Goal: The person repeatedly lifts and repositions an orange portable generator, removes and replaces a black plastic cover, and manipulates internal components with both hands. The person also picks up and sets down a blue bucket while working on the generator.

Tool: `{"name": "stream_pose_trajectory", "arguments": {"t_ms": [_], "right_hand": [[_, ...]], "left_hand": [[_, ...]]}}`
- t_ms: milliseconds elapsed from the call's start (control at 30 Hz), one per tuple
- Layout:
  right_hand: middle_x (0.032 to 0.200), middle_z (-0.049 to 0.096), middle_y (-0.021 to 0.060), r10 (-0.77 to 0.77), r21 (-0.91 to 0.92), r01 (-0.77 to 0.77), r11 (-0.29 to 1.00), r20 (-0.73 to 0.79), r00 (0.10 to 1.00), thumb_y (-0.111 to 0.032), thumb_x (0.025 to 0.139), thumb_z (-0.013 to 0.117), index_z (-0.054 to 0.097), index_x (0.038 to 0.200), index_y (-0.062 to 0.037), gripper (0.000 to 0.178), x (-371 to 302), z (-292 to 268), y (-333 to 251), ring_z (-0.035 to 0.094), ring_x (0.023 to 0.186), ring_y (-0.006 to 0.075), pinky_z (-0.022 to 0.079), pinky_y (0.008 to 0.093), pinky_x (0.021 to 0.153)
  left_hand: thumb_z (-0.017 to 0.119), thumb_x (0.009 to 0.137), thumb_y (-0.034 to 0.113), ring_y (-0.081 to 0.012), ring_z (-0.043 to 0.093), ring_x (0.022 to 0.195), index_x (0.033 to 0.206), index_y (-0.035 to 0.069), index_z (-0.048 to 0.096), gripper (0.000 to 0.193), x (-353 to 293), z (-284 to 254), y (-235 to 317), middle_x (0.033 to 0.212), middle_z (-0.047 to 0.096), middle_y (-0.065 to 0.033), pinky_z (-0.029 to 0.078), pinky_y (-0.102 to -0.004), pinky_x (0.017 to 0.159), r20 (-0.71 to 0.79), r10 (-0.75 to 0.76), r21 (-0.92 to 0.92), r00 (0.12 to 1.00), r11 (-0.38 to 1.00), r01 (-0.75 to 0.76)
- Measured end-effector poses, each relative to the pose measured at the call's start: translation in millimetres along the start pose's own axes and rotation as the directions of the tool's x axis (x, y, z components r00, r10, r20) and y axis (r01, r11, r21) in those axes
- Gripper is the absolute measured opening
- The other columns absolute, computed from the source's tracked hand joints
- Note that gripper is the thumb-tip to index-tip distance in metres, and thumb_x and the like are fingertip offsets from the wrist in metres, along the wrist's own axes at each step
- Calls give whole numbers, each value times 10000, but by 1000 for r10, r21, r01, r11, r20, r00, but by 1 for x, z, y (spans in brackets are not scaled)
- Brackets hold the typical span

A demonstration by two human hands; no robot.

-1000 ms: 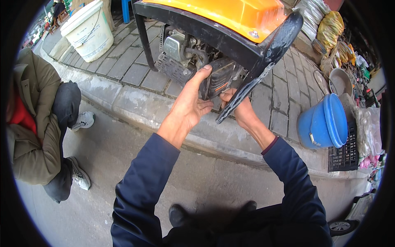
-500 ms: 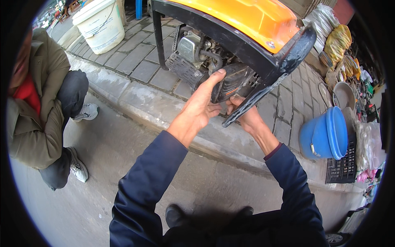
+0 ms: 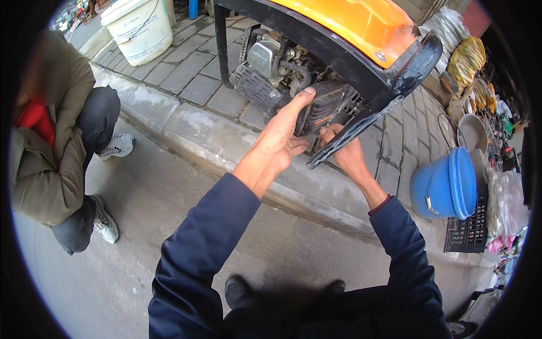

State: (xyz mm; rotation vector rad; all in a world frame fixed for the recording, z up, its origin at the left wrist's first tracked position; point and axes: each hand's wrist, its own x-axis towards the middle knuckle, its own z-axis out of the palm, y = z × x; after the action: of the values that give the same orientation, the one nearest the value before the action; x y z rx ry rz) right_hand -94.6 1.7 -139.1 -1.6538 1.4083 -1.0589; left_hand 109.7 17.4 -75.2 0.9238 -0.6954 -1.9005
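Observation:
A portable generator with an orange tank (image 3: 350,25) and a black tube frame (image 3: 322,44) stands tilted at the kerb. In its open side sits a greasy metal engine (image 3: 263,59). Next to that is a black ribbed cover (image 3: 326,108) with a small orange stripe. My left hand (image 3: 275,148) grips the cover's near side, thumb laid along it and fingers curled beneath. Reaching behind the lower frame bar, my right hand (image 3: 348,153) has its thumb and fingers pinched at the cover's lower corner. Whatever lies between those fingertips is hidden.
A person in an olive coat (image 3: 53,164) crouches at the left. Behind stands a white bucket (image 3: 138,34). To the right are a blue bucket (image 3: 432,189), a black crate (image 3: 466,231), a metal basin (image 3: 473,133) and piled bags (image 3: 466,59). A raised kerb (image 3: 186,135) crosses in front.
The view has shifted slightly, with the generator a little lower and further right. Both hands keep their places at the cover; the right fingers have moved slightly at its lower corner.

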Motion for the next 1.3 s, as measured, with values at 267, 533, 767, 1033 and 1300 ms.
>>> {"name": "stream_pose_trajectory", "arguments": {"t_ms": [267,533,767,1033,1300], "right_hand": [[714,618,-5,-56,39,55,998,27,998,-258,992,667,698,882,-6,277,2,2,7,540,661,87,446,282,603],[910,744,70,-109,120,111,987,-21,994,-83,949,625,738,1003,39,176,0,-14,20,644,831,104,531,298,744],[861,739,127,19,-240,-5,971,54,998,-180,971,611,706,1051,55,266,-15,-15,37,664,780,166,531,343,736],[923,743,121,151,-127,-147,981,26,988,-182,1006,573,695,1068,64,282,-19,-17,38,669,812,176,528,329,755],[1029,727,159,285,275,-305,912,111,952,-178,1049,393,671,1101,46,361,-6,-11,36,704,941,262,565,379,864]], "left_hand": [[803,723,695,-601,389,1335,1575,-70,149,1319,-1,4,7,1545,225,-362,276,-595,1195,-36,-12,37,999,999,13],[786,774,644,-346,587,1183,1363,-51,546,943,-6,26,-10,1279,614,-238,436,-452,1054,-57,31,72,998,997,-27],[791,799,619,-284,610,1162,1274,-119,604,897,10,15,-56,1161,675,-222,408,-422,1086,-157,82,197,984,979,-50],[766,856,593,-211,627,1058,1297,-22,545,788,48,-3,-86,1160,669,-133,436,-349,897,-134,39,237,990,971,-6],[906,774,412,-335,593,1256,1501,-161,90,1234,43,-9,-87,1351,544,-296,406,-428,1135,-16,161,-2,987,987,-161]]}}
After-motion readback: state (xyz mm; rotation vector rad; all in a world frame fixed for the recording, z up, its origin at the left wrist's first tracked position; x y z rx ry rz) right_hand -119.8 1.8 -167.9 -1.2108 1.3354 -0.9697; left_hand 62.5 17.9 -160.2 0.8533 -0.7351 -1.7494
